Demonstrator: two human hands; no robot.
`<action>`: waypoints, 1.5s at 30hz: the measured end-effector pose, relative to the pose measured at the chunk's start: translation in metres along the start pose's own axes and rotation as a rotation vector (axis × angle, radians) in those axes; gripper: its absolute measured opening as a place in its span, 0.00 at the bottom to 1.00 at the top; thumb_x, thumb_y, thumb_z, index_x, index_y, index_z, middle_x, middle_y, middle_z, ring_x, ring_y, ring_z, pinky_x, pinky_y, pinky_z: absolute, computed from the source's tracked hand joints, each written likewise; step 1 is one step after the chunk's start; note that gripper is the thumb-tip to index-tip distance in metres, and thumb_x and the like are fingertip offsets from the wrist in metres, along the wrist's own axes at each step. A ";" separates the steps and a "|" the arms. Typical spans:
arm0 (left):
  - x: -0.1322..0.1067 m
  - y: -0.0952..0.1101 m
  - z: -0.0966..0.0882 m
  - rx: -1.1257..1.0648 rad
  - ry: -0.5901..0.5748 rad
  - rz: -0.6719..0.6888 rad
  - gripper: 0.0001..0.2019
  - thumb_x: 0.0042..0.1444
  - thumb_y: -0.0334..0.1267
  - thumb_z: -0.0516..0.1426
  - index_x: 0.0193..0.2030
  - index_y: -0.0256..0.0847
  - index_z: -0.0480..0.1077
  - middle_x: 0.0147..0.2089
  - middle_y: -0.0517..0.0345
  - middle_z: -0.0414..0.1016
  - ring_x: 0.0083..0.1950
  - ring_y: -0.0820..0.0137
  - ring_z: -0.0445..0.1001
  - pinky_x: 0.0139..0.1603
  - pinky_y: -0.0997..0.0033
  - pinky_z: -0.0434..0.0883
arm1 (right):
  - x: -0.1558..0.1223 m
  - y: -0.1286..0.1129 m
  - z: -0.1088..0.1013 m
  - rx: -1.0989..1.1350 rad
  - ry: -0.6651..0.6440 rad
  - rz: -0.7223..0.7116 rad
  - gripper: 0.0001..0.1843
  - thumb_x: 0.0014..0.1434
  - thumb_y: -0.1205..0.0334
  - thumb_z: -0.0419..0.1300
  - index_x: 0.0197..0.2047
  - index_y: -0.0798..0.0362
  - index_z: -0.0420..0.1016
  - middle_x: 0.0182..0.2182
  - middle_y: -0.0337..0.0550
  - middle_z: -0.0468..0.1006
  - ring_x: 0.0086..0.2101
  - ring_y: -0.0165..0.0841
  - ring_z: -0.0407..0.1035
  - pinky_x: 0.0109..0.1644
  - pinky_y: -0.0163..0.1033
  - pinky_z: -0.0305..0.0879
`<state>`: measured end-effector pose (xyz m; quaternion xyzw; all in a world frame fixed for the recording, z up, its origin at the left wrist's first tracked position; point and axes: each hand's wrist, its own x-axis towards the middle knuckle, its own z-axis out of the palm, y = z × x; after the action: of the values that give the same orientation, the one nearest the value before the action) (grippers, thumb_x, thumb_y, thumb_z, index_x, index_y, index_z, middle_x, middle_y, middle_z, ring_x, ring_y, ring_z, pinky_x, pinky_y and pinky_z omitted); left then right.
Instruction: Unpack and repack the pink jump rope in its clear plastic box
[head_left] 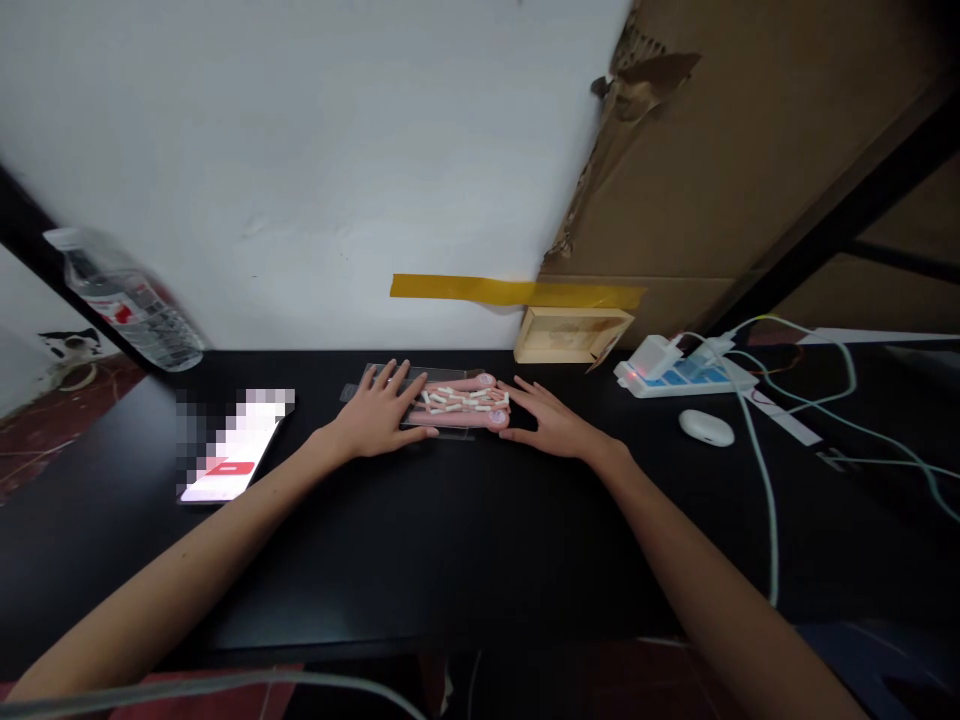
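Note:
A clear plastic package [454, 434] lies flat near the back of the black table. In it is what looks like a pink beaded skipping rope [461, 400]: two pink handles lie lengthwise, with short white and pink pieces bunched between them. My left hand [379, 412] rests over the package's left part, fingers spread, covering some of it. At the right end, my right hand [551, 418] is open too, its fingertips close to or touching the handle ends; I cannot tell which. Neither hand is closed around anything.
A lit phone [236, 455] lies at left, with a plastic bottle [131, 305] behind it. A shallow wooden box [570, 335] stands against the wall. To the right are a power strip [686, 378] with plugs, a white earbud case [706, 428] and trailing cables [765, 490].

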<state>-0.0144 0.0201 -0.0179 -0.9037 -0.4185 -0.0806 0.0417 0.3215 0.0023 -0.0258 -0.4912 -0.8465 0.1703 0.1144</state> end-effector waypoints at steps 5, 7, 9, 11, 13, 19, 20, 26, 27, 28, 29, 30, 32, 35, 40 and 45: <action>0.001 0.004 0.000 -0.041 0.005 -0.011 0.46 0.59 0.74 0.43 0.74 0.45 0.48 0.76 0.42 0.48 0.76 0.39 0.43 0.71 0.36 0.43 | 0.002 -0.007 0.005 0.016 0.038 -0.048 0.43 0.64 0.32 0.50 0.75 0.40 0.45 0.73 0.40 0.51 0.72 0.47 0.40 0.74 0.61 0.42; 0.002 0.006 0.002 -0.052 0.025 -0.016 0.45 0.59 0.74 0.43 0.75 0.47 0.48 0.76 0.44 0.48 0.76 0.39 0.43 0.71 0.36 0.43 | 0.003 -0.012 0.008 0.010 0.042 -0.067 0.42 0.65 0.33 0.48 0.76 0.41 0.44 0.73 0.40 0.51 0.72 0.47 0.40 0.74 0.61 0.43; 0.002 0.007 0.004 -0.055 0.042 -0.019 0.45 0.59 0.74 0.42 0.75 0.48 0.47 0.76 0.45 0.49 0.76 0.40 0.43 0.71 0.36 0.43 | 0.003 -0.016 0.009 0.001 0.032 -0.086 0.41 0.67 0.35 0.46 0.76 0.42 0.44 0.73 0.40 0.50 0.72 0.47 0.40 0.74 0.60 0.42; 0.001 0.008 0.004 -0.051 0.050 -0.019 0.44 0.60 0.74 0.42 0.74 0.48 0.47 0.76 0.45 0.49 0.76 0.41 0.44 0.71 0.37 0.43 | 0.002 -0.018 0.008 -0.001 0.016 -0.104 0.39 0.68 0.36 0.44 0.76 0.41 0.43 0.73 0.39 0.51 0.72 0.46 0.40 0.74 0.59 0.43; 0.001 0.008 0.004 -0.038 0.043 -0.020 0.45 0.60 0.74 0.42 0.74 0.45 0.47 0.76 0.42 0.49 0.76 0.41 0.44 0.71 0.37 0.43 | 0.001 -0.017 0.005 0.006 0.014 -0.096 0.39 0.68 0.36 0.45 0.76 0.40 0.41 0.73 0.38 0.49 0.72 0.45 0.41 0.74 0.59 0.43; 0.001 0.009 0.001 -0.001 0.033 0.009 0.44 0.61 0.72 0.42 0.74 0.42 0.49 0.75 0.39 0.49 0.76 0.43 0.45 0.71 0.38 0.44 | 0.000 -0.006 -0.001 -0.020 0.024 0.000 0.47 0.64 0.31 0.49 0.76 0.44 0.41 0.74 0.44 0.47 0.72 0.49 0.39 0.73 0.60 0.44; 0.001 0.010 0.001 0.008 0.030 0.010 0.44 0.62 0.72 0.42 0.74 0.41 0.49 0.75 0.38 0.49 0.76 0.43 0.45 0.71 0.38 0.44 | 0.000 -0.006 -0.001 -0.030 0.016 0.004 0.47 0.63 0.30 0.50 0.76 0.44 0.42 0.74 0.43 0.47 0.72 0.49 0.38 0.73 0.60 0.44; 0.001 0.015 -0.003 0.055 -0.002 -0.001 0.45 0.62 0.71 0.44 0.74 0.37 0.49 0.75 0.34 0.48 0.76 0.42 0.44 0.71 0.39 0.45 | 0.003 -0.011 0.004 -0.075 0.006 0.015 0.47 0.61 0.28 0.50 0.76 0.40 0.42 0.74 0.41 0.47 0.72 0.51 0.37 0.73 0.65 0.38; 0.000 0.016 -0.003 0.054 -0.001 -0.002 0.45 0.63 0.70 0.44 0.75 0.36 0.49 0.75 0.34 0.48 0.76 0.42 0.44 0.71 0.38 0.44 | 0.003 -0.012 0.005 -0.082 0.007 0.020 0.47 0.62 0.28 0.50 0.76 0.40 0.42 0.74 0.42 0.46 0.72 0.51 0.36 0.73 0.65 0.37; 0.000 0.017 -0.003 0.052 0.000 -0.004 0.45 0.63 0.70 0.44 0.75 0.36 0.49 0.75 0.34 0.48 0.76 0.42 0.44 0.71 0.38 0.44 | 0.004 -0.013 0.006 -0.088 0.007 0.025 0.47 0.62 0.28 0.49 0.76 0.40 0.42 0.74 0.42 0.46 0.72 0.51 0.36 0.73 0.65 0.35; 0.000 0.017 -0.002 0.051 0.000 -0.008 0.45 0.63 0.70 0.44 0.75 0.36 0.49 0.76 0.35 0.47 0.76 0.42 0.43 0.71 0.38 0.45 | 0.004 -0.013 0.007 -0.090 0.007 0.029 0.47 0.61 0.28 0.49 0.76 0.41 0.43 0.74 0.43 0.46 0.72 0.51 0.35 0.73 0.65 0.34; -0.001 0.018 -0.001 0.052 0.000 -0.013 0.45 0.63 0.70 0.44 0.75 0.37 0.48 0.76 0.35 0.47 0.76 0.42 0.43 0.71 0.38 0.45 | 0.005 -0.013 0.008 -0.086 0.007 0.031 0.48 0.61 0.28 0.50 0.76 0.41 0.44 0.74 0.43 0.46 0.72 0.51 0.35 0.73 0.64 0.34; -0.001 0.020 0.000 0.056 0.001 -0.024 0.45 0.62 0.70 0.44 0.75 0.38 0.48 0.76 0.37 0.47 0.76 0.42 0.43 0.71 0.38 0.45 | 0.006 -0.012 0.009 -0.062 0.013 0.033 0.48 0.60 0.28 0.51 0.75 0.40 0.44 0.74 0.42 0.45 0.72 0.51 0.35 0.73 0.64 0.35; -0.001 0.024 0.001 0.058 0.004 -0.033 0.45 0.62 0.70 0.45 0.75 0.39 0.48 0.76 0.37 0.47 0.76 0.43 0.42 0.71 0.39 0.44 | 0.007 -0.005 0.009 -0.009 0.035 0.006 0.47 0.59 0.29 0.55 0.75 0.36 0.47 0.74 0.40 0.47 0.72 0.51 0.37 0.73 0.64 0.39; -0.001 0.028 -0.002 0.054 -0.009 0.007 0.46 0.62 0.71 0.44 0.75 0.37 0.49 0.76 0.35 0.46 0.76 0.43 0.43 0.72 0.40 0.44 | 0.006 0.007 0.005 0.051 0.038 -0.037 0.46 0.57 0.31 0.60 0.73 0.34 0.52 0.73 0.39 0.50 0.71 0.50 0.42 0.72 0.63 0.43; -0.002 0.027 -0.001 0.034 0.019 0.006 0.46 0.61 0.71 0.46 0.74 0.37 0.50 0.76 0.37 0.48 0.76 0.43 0.44 0.72 0.40 0.44 | 0.005 0.007 0.008 0.004 0.056 -0.051 0.47 0.55 0.32 0.63 0.73 0.35 0.53 0.73 0.42 0.53 0.71 0.50 0.43 0.72 0.65 0.45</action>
<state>0.0055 0.0011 -0.0177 -0.9034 -0.4166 -0.0818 0.0613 0.3217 0.0089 -0.0360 -0.4737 -0.8549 0.1553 0.1435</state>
